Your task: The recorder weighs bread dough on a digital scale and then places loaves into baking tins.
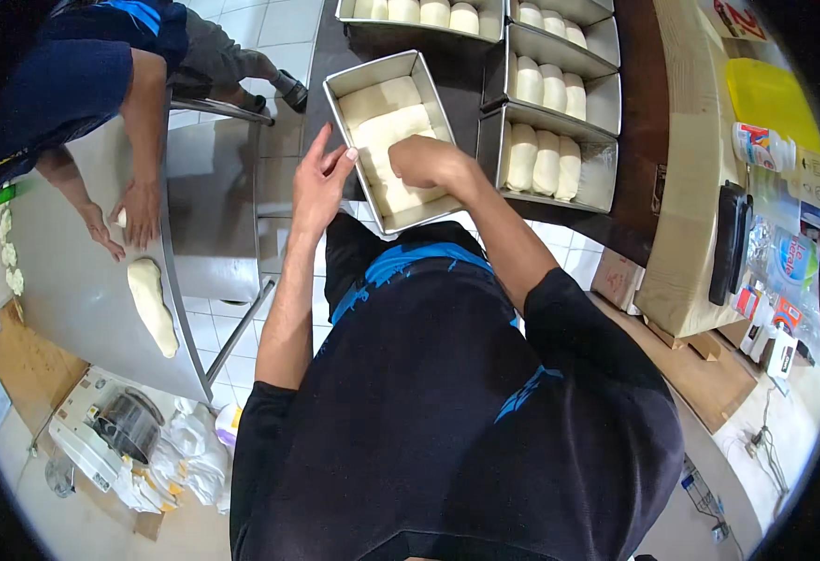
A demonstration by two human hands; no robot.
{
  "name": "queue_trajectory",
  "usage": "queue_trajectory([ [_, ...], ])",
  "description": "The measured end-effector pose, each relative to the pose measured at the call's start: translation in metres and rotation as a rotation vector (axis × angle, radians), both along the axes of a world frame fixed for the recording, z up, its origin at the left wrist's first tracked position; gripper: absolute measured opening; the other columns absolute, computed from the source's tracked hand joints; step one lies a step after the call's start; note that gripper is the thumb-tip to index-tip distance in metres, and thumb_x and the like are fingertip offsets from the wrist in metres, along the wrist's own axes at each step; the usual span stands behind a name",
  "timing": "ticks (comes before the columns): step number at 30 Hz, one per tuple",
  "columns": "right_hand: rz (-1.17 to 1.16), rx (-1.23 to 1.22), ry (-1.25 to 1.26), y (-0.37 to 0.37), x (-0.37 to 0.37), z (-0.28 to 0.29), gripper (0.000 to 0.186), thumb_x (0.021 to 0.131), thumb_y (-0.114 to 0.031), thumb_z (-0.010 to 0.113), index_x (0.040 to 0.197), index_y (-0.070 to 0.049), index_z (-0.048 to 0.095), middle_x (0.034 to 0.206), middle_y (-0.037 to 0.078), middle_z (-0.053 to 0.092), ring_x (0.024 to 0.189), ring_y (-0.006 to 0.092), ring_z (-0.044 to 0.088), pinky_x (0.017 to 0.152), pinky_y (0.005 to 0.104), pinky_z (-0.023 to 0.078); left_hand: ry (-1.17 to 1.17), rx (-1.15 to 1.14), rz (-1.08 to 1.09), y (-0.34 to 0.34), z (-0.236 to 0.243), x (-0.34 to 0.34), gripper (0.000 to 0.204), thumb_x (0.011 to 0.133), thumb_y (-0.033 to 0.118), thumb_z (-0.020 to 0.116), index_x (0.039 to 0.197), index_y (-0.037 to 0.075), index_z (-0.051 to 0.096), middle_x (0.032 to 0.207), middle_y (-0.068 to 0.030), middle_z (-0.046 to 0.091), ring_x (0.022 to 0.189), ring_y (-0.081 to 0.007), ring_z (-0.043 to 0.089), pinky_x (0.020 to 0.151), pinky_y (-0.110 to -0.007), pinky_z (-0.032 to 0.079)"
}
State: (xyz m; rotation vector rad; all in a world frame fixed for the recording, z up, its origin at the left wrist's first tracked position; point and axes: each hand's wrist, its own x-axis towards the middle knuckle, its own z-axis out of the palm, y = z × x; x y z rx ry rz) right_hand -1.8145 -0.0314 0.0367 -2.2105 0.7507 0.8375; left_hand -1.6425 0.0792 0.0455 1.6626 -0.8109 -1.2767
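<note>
A rectangular metal loaf pan (pixel 334 84) is tilted at the near edge of the dark table, with pale dough pieces (pixel 384 133) lying across its inside. My left hand (pixel 320 179) grips the pan's left wall, thumb over the rim and index finger pointing up along the outside. Inside the pan, my right hand (pixel 421 163) is closed in a fist with its knuckles against the dough. The fist's underside and the dough beneath it are hidden.
More loaf pans (pixel 560 202) with dough rolls stand on the dark table (pixel 639 173). A cardboard-coloured block (pixel 681 271) and bottles (pixel 763 148) are at right. At left, a co-worker's hands (pixel 139 210) work dough on a metal table (pixel 83 271), beside a long dough piece (pixel 151 304).
</note>
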Motion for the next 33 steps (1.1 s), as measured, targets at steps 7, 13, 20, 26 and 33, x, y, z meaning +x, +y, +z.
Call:
queue_trajectory([
  [7,-0.051,0.016,-0.077,0.01,0.013,0.001,0.02,0.084,-0.005,0.06,0.092,0.007,0.074,0.084,0.02,0.074,0.066,0.0352,0.066,0.064,0.0477,0.053,0.032,-0.023,0.037,-0.003,0.004,-0.004,0.071,0.097,0.018,0.071,0.156,-0.003,0.037,0.131,-0.0261,0.067,0.115,-0.0245,0.068,0.098,-0.03,0.052],
  [13,-0.12,0.016,-0.144,0.008,0.022,0.003,0.017,0.083,-0.006,0.063,0.092,0.004,0.074,0.08,0.019,0.073,0.065,0.0348,0.066,0.063,0.0474,0.053,0.015,-0.024,0.011,-0.002,0.001,-0.003,0.071,0.097,0.02,0.071,0.156,-0.004,0.037,0.133,-0.0267,0.066,0.116,-0.0253,0.067,0.099,-0.03,0.052],
  [20,-0.072,0.01,-0.107,0.017,0.012,0.012,0.022,0.079,-0.013,0.068,0.09,0.004,0.075,0.08,0.02,0.073,0.066,0.0399,0.067,0.063,0.0483,0.053,0.022,-0.005,0.023,-0.003,0.005,-0.003,0.071,0.098,0.02,0.07,0.156,-0.004,0.037,0.134,-0.0271,0.065,0.116,-0.0257,0.067,0.099,-0.03,0.052],
  [26,-0.026,0.053,-0.111,0.02,0.015,0.009,0.023,0.077,-0.015,0.069,0.089,0.004,0.075,0.08,0.022,0.073,0.067,0.0425,0.067,0.063,0.0493,0.053,0.01,-0.02,0.008,-0.002,0.004,-0.005,0.071,0.098,0.02,0.07,0.156,-0.004,0.036,0.134,-0.0285,0.065,0.115,-0.026,0.068,0.098,-0.03,0.053],
  [33,-0.023,0.046,-0.093,0.024,-0.001,0.007,0.02,0.078,-0.011,0.067,0.088,0.004,0.076,0.079,0.022,0.073,0.066,0.0403,0.067,0.063,0.0478,0.053,-0.019,-0.006,0.005,-0.004,0.013,-0.005,0.071,0.099,0.02,0.07,0.156,-0.004,0.036,0.134,-0.0287,0.064,0.114,-0.0254,0.068,0.096,-0.03,0.053],
])
